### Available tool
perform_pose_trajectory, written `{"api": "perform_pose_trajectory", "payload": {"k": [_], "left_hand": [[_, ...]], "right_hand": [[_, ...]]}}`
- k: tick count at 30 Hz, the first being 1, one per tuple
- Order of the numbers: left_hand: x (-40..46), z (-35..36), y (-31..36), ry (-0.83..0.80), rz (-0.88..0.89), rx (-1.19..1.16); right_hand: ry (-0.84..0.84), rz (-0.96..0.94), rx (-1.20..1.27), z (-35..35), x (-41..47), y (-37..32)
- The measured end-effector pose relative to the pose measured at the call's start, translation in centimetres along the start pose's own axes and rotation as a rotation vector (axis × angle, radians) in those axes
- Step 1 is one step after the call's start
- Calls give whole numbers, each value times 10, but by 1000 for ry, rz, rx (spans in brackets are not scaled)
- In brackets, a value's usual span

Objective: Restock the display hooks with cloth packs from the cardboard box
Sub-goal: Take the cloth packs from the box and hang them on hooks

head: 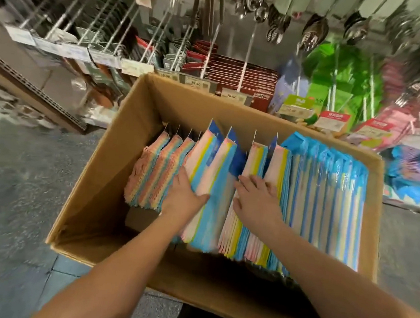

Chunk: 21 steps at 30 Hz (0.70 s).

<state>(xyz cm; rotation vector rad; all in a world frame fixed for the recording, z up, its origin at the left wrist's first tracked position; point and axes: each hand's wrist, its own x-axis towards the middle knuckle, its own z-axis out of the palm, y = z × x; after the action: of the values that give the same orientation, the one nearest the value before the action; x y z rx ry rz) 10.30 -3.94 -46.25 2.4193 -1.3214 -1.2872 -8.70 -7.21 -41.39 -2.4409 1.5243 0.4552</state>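
— Where are your hands right now?

— Both are down in the cardboard box [116,165], which sits open in front of me with its far wall up against the display. My left hand [184,197] is curled around the near part of a pastel cloth pack [210,182] — thumb on its right face, fingers hidden behind it. My right hand [256,201] lies spread on top of the next bundle of packs [254,163], fingers fairly straight, holding nothing.

— So the 2 hands are apart?

— Yes, with a narrow gap between the packs separating them.

— And where are the cloths?

— All inside the box, standing on edge in a row. At the left end are knitted striped cloths [150,176] in pink, orange and blue; in the middle the pink, yellow and blue packs I'm touching; at the right a tight row in clear wrap with blue header cards [329,185]. The left part of the box floor is bare.

— And the hooks?

— The display hooks [148,40] run along above the far edge of the box, with price tags [195,83] on their tips. Dark red chopstick packs [248,72] hang there, green packs [340,76] to the right, metal ladles [275,29] higher up — all rather blurred.
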Motion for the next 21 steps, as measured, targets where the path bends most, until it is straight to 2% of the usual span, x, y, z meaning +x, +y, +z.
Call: {"api": "perform_pose_trajectory", "payload": {"k": [4,7,10,13,16,19,21], "left_hand": [[13,-14,-11,-54,-77,-160],[19,-20,-11,-82,-43,-179],[27,-24,-16,-144,-45,-392],[34,-26,-18,-221,-105,-560],[33,-32,-17,-280,-49,-561],[19,-46,-16,-233,4,-590],[3,-65,-13,-150,32,-643]], "right_hand": [[-102,40,-142,-11,7,-30],[-219,22,-294,-16,23,-56],[-269,40,-331,-10,33,-69],[-230,86,-214,-4,33,-71],[-190,120,-90,-2,31,-73],[-103,137,44,-8,30,-74],[30,97,156,-15,27,-79]]}}
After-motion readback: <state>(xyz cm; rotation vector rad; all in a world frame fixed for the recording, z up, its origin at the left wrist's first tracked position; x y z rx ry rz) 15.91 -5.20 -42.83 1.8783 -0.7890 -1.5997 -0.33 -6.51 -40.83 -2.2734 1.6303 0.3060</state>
